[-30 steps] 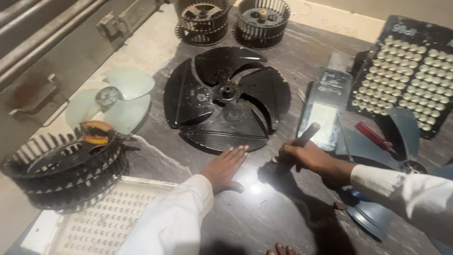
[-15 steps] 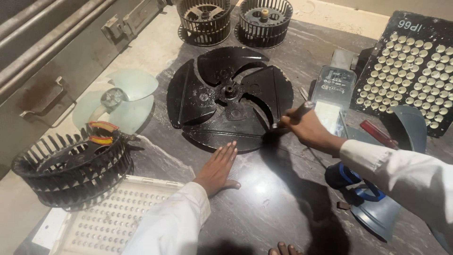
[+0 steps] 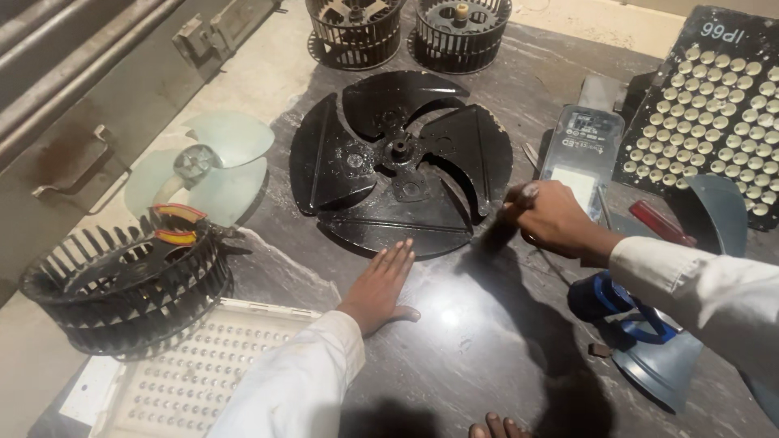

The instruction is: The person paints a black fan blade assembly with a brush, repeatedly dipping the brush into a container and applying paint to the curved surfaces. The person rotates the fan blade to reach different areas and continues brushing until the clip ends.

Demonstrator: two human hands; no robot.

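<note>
Resting flat on the dark surface [image 3: 454,341], the left hand [image 3: 381,284] lies palm down with fingers spread apart, its fingertips touching the near rim of the black fan blade [image 3: 402,162]. That blade sits at mid-surface, towards the far edge, directly ahead of both hands. The right hand [image 3: 552,219] is clamped around a thin tool [image 3: 507,215], held against the blade's right near edge; the tool's long axis appears to slant down and left, though its tip is blurred. The right hand is the nearer to the working point. A black blower wheel [image 3: 122,284] stands at the left edge, a pale fan [image 3: 207,162] beyond it.
</note>
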